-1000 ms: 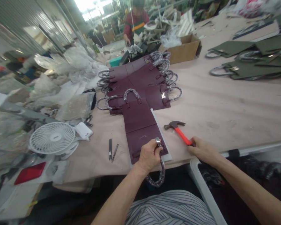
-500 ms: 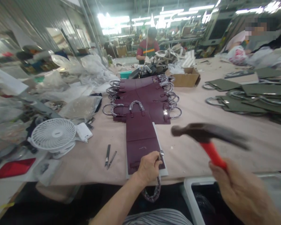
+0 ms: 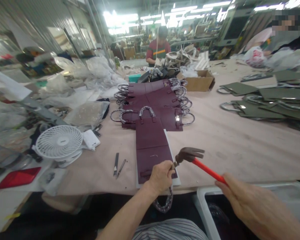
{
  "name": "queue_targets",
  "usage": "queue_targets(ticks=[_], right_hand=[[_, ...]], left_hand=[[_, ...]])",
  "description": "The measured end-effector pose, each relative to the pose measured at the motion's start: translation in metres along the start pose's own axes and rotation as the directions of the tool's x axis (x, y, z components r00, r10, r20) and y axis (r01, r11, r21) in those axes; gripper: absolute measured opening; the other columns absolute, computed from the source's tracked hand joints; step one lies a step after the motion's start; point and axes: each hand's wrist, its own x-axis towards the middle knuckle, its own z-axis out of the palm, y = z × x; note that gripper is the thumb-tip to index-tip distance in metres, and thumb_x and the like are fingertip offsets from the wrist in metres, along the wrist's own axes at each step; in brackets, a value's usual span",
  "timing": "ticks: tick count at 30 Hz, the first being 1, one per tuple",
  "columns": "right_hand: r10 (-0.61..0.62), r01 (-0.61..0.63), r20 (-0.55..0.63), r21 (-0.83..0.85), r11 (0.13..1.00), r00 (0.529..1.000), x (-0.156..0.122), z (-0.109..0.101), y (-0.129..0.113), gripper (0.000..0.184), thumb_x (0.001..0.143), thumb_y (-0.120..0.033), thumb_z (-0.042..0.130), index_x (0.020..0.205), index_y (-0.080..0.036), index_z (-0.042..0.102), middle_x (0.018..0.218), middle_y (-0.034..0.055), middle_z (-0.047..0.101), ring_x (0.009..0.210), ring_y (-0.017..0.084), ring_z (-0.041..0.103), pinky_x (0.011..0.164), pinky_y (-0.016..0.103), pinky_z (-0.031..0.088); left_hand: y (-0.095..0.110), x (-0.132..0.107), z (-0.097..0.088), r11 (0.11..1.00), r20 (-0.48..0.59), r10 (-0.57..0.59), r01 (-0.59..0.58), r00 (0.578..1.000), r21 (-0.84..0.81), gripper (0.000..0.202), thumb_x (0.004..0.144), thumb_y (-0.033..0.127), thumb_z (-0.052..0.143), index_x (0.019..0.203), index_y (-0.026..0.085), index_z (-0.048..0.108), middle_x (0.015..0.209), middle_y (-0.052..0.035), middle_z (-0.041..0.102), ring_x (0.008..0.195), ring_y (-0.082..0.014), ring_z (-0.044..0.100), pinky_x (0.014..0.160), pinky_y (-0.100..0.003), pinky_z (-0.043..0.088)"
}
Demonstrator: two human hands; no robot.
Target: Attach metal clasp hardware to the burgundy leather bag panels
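Note:
My left hand (image 3: 161,174) is closed around a small metal punch (image 3: 175,164), held over the near right corner of a maroon bag panel (image 3: 151,133). My fingers hide most of the punch and where its tip rests. With my right hand (image 3: 236,191) I grip the red handle of a claw hammer (image 3: 190,154). The hammer's face is at the punch's top end, seemingly touching it. Under the panel lies a white board (image 3: 177,181). One wrapped handle (image 3: 165,205) of the panel hangs over the table edge below my left hand.
Several maroon bag panels (image 3: 150,100) are stacked beyond. A knife (image 3: 116,163) and a pen-like tool (image 3: 121,169) lie to the left, near a white fan (image 3: 60,141). Green bag panels (image 3: 265,106) lie at right; a white bin (image 3: 201,203) stands below the edge. Two people work farther back.
The hammer has come down and to the left, from raised beside the panel onto the punch's top. My left hand stays in place on the punch.

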Motion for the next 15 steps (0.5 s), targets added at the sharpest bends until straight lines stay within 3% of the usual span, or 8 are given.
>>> queue_targets(ticks=[4,7,10,12,15], right_hand=[[0.032,-0.032,0.111,-0.006,0.999,0.993,0.012,0.018,0.011,0.041,0.093,-0.060,0.044,0.069,-0.027,0.049,0.049,-0.0015,0.050,0.039,0.016,0.046,0.043,0.031,0.030],[0.150,-0.149,0.220,-0.018,0.989,0.964,0.019,0.050,0.041,0.045,0.097,-0.053,0.033,0.065,-0.025,0.046,0.051,-0.0003,0.051,0.045,0.017,0.050,0.046,0.029,0.037],[0.212,-0.192,0.211,-0.110,0.975,0.954,0.025,0.087,0.068,0.038,0.094,-0.043,0.033,0.064,-0.025,0.047,0.051,0.0017,0.050,0.045,0.019,0.050,0.047,0.030,0.038],[0.179,-0.157,0.143,-0.156,0.975,0.973,0.028,0.106,0.070,0.030,0.092,-0.040,0.039,0.077,-0.022,0.057,0.067,0.0077,0.061,0.056,0.023,0.057,0.053,0.034,0.043],[-0.036,0.040,0.026,-0.167,0.985,0.999,0.031,0.127,0.049,0.032,0.093,-0.037,0.046,0.111,-0.017,0.062,0.110,0.0175,0.065,0.093,0.030,0.063,0.078,0.045,0.052]], left_hand=[[-0.002,-0.002,0.001,1.000,-0.028,0.015,-0.016,0.999,-0.019,0.014,0.085,0.008,0.057,0.086,0.021,0.059,0.089,-0.0031,0.068,0.085,-0.0195,0.066,0.078,-0.028,0.051],[-0.004,-0.003,0.002,1.000,-0.034,0.018,-0.019,0.999,-0.022,0.013,0.084,0.008,0.058,0.085,0.021,0.059,0.089,-0.0031,0.067,0.085,-0.0191,0.065,0.078,-0.028,0.052],[-0.003,-0.001,-0.001,1.000,-0.013,0.024,-0.024,1.000,-0.010,0.012,0.084,0.010,0.059,0.086,0.021,0.059,0.089,-0.0031,0.067,0.085,-0.0192,0.065,0.077,-0.028,0.052],[-0.001,-0.001,-0.004,1.000,-0.002,0.025,-0.025,1.000,0.003,0.010,0.085,0.011,0.059,0.086,0.021,0.059,0.089,-0.0033,0.067,0.084,-0.0192,0.064,0.077,-0.028,0.052],[0.002,-0.002,-0.006,1.000,-0.004,0.014,-0.014,1.000,-0.005,0.006,0.089,0.016,0.059,0.088,0.021,0.059,0.092,-0.0039,0.068,0.087,-0.0192,0.064,0.081,-0.029,0.052]])
